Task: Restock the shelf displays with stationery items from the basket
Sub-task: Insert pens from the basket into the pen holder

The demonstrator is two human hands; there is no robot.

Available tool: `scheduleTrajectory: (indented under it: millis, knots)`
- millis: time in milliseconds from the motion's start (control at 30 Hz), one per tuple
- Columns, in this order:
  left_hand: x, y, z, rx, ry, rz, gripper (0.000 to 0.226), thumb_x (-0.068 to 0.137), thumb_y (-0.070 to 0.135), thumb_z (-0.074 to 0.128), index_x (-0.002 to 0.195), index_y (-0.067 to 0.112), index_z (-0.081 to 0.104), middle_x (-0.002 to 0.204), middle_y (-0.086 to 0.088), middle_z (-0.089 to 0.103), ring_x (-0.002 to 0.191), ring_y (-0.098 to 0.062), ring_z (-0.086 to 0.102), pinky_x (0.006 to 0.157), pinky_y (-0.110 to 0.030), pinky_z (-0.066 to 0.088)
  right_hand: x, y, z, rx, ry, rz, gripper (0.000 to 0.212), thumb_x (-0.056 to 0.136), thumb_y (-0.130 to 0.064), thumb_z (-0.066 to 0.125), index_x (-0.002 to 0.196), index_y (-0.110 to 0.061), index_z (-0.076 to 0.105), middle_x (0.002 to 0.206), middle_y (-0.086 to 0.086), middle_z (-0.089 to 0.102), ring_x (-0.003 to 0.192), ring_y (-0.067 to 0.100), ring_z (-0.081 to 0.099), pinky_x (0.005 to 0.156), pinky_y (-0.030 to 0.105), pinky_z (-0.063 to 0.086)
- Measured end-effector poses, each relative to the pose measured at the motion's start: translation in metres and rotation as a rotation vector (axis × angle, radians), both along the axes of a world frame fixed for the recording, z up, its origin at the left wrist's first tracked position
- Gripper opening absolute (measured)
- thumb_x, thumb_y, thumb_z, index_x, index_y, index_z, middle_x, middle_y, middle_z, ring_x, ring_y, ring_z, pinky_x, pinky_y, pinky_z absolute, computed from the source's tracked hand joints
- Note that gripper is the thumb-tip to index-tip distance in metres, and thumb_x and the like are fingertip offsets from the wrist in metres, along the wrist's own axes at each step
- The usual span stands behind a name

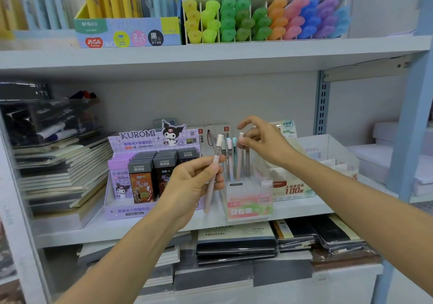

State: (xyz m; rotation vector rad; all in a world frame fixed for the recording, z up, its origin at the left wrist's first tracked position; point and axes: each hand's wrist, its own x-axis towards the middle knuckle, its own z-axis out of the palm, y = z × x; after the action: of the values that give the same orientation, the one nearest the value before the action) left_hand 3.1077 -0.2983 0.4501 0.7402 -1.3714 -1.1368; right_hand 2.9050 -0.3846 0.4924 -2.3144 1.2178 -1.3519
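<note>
The left hand (194, 183), at the centre of the frame, has its fingers curled around a pale pink pencil (213, 174). The thumb presses on the pencil's middle, and its white cap points up. A little to the right and higher, the right hand (263, 143) pinches the top of a second pencil (239, 160) with the thumb and one finger, while the other fingers are lifted. This second pencil stands with a few others in the clear box (248, 201) on the middle shelf (304, 206), just beside a purple display box (131, 211) on its left. The basket is not in view. The step in hand seems to be filling this box, with the right hand making room or straightening. The next move would call for bringing the held pencil over the box's open top, turning it upright and lowering it into a gap without tipping its neighbours.
</note>
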Motion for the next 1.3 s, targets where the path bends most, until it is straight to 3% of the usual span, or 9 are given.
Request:
scheduleTrajectory:
  millis: [167, 300, 467, 633, 800, 967, 1067, 1167, 1300]
  knots:
    - [-0.001, -0.004, -0.001, 0.051, 0.099, -0.017, 0.030, 0.073, 0.018, 0.067, 0.101, 0.009, 0.073, 0.081, -0.007, 0.072, 0.072, -0.017, 0.069, 0.068, -0.024, 0.057, 0.009, -0.012, -0.010, -0.055, 0.007, -0.100, 0.014, 0.083, -0.017, 0.075, 0.096, -0.014, 0.070, 0.091, 0.002, 0.067, 0.084, 0.014, 0.061, 0.081, 0.029, 0.050]
    - [0.000, -0.005, -0.001, 0.049, 0.105, -0.006, 0.031, 0.073, 0.018, 0.068, 0.101, 0.008, 0.072, 0.085, -0.010, 0.074, 0.075, -0.020, 0.071, 0.069, -0.024, 0.058, 0.009, -0.010, -0.009, -0.045, 0.036, -0.180, 0.022, 0.085, -0.026, 0.072, 0.106, -0.018, 0.072, 0.099, 0.000, 0.058, 0.088, 0.011, 0.054, 0.078, 0.023, 0.041]
    - [-0.005, -0.005, 0.002, 0.017, 0.111, 0.040, 0.027, 0.078, 0.015, 0.067, 0.103, 0.005, 0.072, 0.085, -0.011, 0.074, 0.074, -0.020, 0.071, 0.068, -0.023, 0.057, 0.011, 0.029, 0.010, 0.137, -0.304, 0.172, 0.026, 0.093, -0.033, 0.062, 0.112, -0.017, 0.070, 0.096, -0.002, 0.074, 0.082, 0.005, 0.065, 0.071, 0.016, 0.049]
    - [-0.021, 0.000, 0.007, -0.037, 0.073, 0.104, 0.022, 0.084, 0.009, 0.068, 0.105, 0.008, 0.071, 0.092, -0.011, 0.075, 0.082, -0.020, 0.071, 0.073, -0.024, 0.058, 0.020, 0.056, 0.012, 0.182, -0.252, 0.290, 0.020, 0.093, -0.020, 0.063, 0.108, -0.010, 0.071, 0.092, 0.003, 0.076, 0.079, 0.006, 0.068, 0.065, 0.013, 0.050]
    - [-0.020, 0.006, -0.010, -0.439, -0.447, 0.474, 0.026, 0.089, 0.019, 0.066, 0.114, 0.023, 0.060, 0.118, 0.009, 0.057, 0.110, -0.004, 0.055, 0.093, -0.018, 0.045, -0.012, 0.053, 0.035, 0.043, -0.453, 0.097, 0.014, 0.097, -0.016, 0.054, 0.103, -0.006, 0.063, 0.089, 0.007, 0.072, 0.074, 0.012, 0.070, 0.065, 0.023, 0.054]
    - [-0.015, 0.004, -0.040, -0.735, -0.983, 0.439, 0.042, 0.092, 0.022, 0.061, 0.133, 0.021, 0.052, 0.150, 0.006, 0.035, 0.144, -0.009, 0.021, 0.118, -0.028, 0.018, -0.027, 0.031, 0.022, -0.008, -0.308, -0.089, 0.012, 0.099, -0.017, 0.053, 0.102, -0.009, 0.061, 0.089, 0.006, 0.072, 0.067, 0.001, 0.068, 0.058, 0.011, 0.049]
    - [-0.014, 0.004, -0.050, -0.773, -1.044, 0.430, 0.047, 0.093, 0.023, 0.059, 0.138, 0.021, 0.046, 0.154, 0.002, 0.030, 0.148, -0.012, 0.013, 0.119, -0.030, 0.018, -0.015, 0.022, 0.001, -0.049, -0.211, -0.093, 0.011, 0.098, -0.016, 0.055, 0.101, -0.009, 0.063, 0.088, 0.004, 0.073, 0.072, -0.002, 0.067, 0.067, 0.012, 0.052]
    - [-0.015, 0.003, -0.053, -0.791, -1.060, 0.457, 0.049, 0.091, 0.021, 0.060, 0.138, 0.021, 0.044, 0.154, 0.001, 0.031, 0.148, -0.013, 0.012, 0.119, -0.032, 0.020, -0.005, 0.016, -0.011, -0.082, -0.105, -0.098, 0.010, 0.097, -0.015, 0.056, 0.099, -0.011, 0.065, 0.087, 0.000, 0.072, 0.082, 0.007, 0.069, 0.082, 0.027, 0.055]
    - [-0.015, 0.002, -0.055, -0.792, -1.062, 0.480, 0.053, 0.087, 0.016, 0.065, 0.136, 0.021, 0.046, 0.148, -0.001, 0.036, 0.147, -0.015, 0.015, 0.117, -0.034, 0.024, -0.009, 0.011, -0.009, -0.084, 0.013, -0.093, 0.014, 0.097, -0.019, 0.056, 0.100, -0.011, 0.067, 0.087, -0.001, 0.074, 0.081, 0.000, 0.067, 0.077, 0.021, 0.050]
